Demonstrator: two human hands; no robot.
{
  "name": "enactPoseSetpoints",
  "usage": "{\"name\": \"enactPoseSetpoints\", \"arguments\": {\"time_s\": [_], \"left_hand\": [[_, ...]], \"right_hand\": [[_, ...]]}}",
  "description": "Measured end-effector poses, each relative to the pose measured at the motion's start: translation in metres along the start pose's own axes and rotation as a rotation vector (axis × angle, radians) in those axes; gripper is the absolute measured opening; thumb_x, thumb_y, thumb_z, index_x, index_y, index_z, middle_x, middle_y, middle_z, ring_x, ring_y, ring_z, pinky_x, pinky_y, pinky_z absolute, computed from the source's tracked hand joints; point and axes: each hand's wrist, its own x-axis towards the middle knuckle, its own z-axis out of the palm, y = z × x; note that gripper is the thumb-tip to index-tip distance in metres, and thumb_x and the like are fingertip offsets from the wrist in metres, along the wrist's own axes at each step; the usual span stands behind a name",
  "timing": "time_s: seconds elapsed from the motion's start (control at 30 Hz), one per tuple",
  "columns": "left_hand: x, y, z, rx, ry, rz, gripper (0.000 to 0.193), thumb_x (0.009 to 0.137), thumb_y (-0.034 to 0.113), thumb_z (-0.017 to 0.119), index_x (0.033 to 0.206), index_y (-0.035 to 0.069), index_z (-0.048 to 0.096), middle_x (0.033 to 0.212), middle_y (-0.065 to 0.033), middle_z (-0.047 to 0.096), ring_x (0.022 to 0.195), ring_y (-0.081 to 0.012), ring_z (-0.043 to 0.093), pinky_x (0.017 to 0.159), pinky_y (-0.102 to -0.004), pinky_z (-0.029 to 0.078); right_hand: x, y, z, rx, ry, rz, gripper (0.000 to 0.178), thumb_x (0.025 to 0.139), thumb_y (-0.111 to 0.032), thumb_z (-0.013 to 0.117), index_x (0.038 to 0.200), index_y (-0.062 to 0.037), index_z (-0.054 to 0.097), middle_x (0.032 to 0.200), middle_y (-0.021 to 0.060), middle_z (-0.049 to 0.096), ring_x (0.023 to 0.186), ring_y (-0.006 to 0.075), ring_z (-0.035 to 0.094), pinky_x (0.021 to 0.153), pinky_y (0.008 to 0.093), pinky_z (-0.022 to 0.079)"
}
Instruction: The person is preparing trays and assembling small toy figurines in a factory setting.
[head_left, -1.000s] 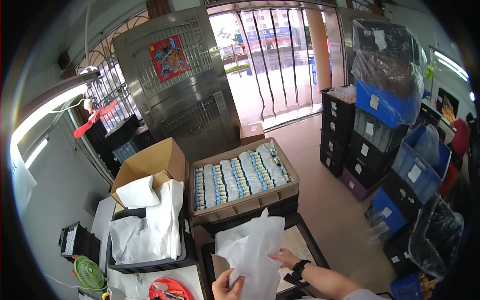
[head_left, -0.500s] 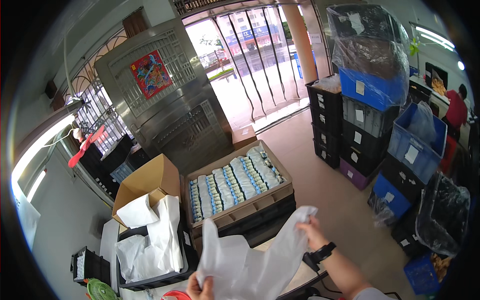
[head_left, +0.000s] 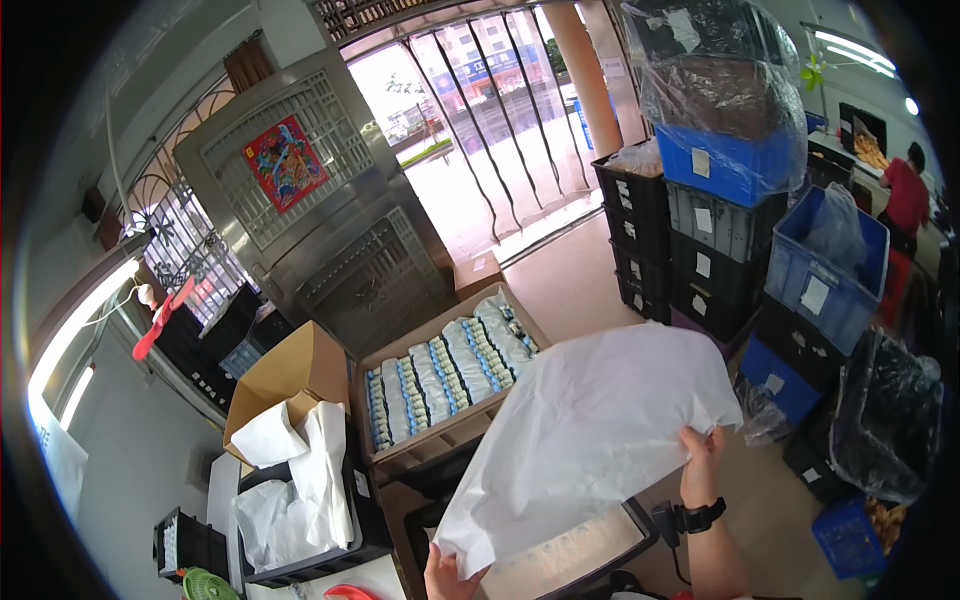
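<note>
A large thin white sheet (head_left: pixel 600 420) is stretched between my two hands, its far edge billowing up and away from me. My left hand (head_left: pixel 452 575) pinches the near left corner. At the right edge, my right hand (head_left: pixel 703 462), with a black band on its wrist, grips the sheet between thumb and fingers. Under the sheet stands a dark crate (head_left: pixel 640 540) whose pale contents show only in part. Beyond it sits a brown crate (head_left: pixel 425 440) with rows of small blue, cream and dark pieces separated by white strips; the sheet hides its right part.
On the left, a black crate (head_left: pixel 372 530) holds crumpled white sheets beside an open cardboard box (head_left: pixel 290 375). Stacked crates (head_left: pixel 725 215) wrapped in plastic rise on the right. A metal door (head_left: pixel 320 200) stands behind, near a barred opening. A person in red (head_left: pixel 907 200) is far right.
The bunched sheet has spread out and swung up, now covering part of the brown crate. My right hand has moved right, my left slightly right. The view has shifted a little.
</note>
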Motion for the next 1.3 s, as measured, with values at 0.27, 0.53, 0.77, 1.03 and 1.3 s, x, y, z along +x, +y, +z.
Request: {"name": "enactPoseSetpoints", "arguments": {"time_s": [0.27,0.53,0.77,1.03,1.3], "left_hand": [[0.035,0.015,0.033,-0.169,0.176,-0.091,0.026,0.084,0.012,0.050,0.105,-0.002,0.052,0.097,-0.0098,0.060,0.088,-0.0207,0.058,0.080,-0.0327,0.045],[0.015,0.011,0.040,0.161,0.192,-0.100,0.027,0.083,0.019,0.054,0.103,0.001,0.055,0.091,-0.0035,0.059,0.086,-0.0148,0.056,0.074,-0.0271,0.044],[0.002,0.007,0.035,0.394,0.247,-0.019,0.021,0.079,0.008,0.055,0.096,-0.004,0.057,0.090,-0.0059,0.059,0.083,-0.0140,0.055,0.068,-0.0250,0.044],[0.032,-0.037,-0.021,0.201,0.404,-0.163,0.015,0.077,0.010,0.060,0.089,0.002,0.057,0.078,-0.0037,0.059,0.070,-0.0141,0.058,0.055,-0.0292,0.046],[0.033,-0.100,-0.089,0.530,0.481,-0.480,0.026,0.069,0.018,0.067,0.090,0.005,0.060,0.075,-0.0014,0.059,0.061,-0.0143,0.052,0.046,-0.0295,0.038]], "right_hand": [[0.022,-0.004,-0.045,-0.040,0.053,-0.031,0.035,0.074,-0.003,0.056,0.108,-0.0056,0.049,0.101,0.0018,0.053,0.092,0.0139,0.049,0.081,0.0274,0.037],[0.027,-0.004,-0.082,-0.150,0.093,0.062,0.041,0.073,-0.003,0.055,0.113,-0.0032,0.044,0.110,0.0062,0.049,0.100,0.0181,0.047,0.088,0.0303,0.035],[0.018,0.013,-0.104,-0.235,0.241,0.201,0.040,0.067,-0.002,0.057,0.105,0.0013,0.043,0.107,0.0099,0.048,0.096,0.0211,0.048,0.083,0.0306,0.036],[0.023,0.088,-0.146,-0.374,0.205,0.204,0.042,0.067,-0.005,0.059,0.105,-0.0014,0.044,0.096,0.0078,0.053,0.082,0.0181,0.053,0.062,0.0291,0.043],[0.002,0.111,-0.159,-0.460,0.267,0.445,0.039,0.069,-0.006,0.060,0.104,-0.0026,0.044,0.088,0.0059,0.054,0.064,0.0155,0.054,0.043,0.0261,0.041]]}}
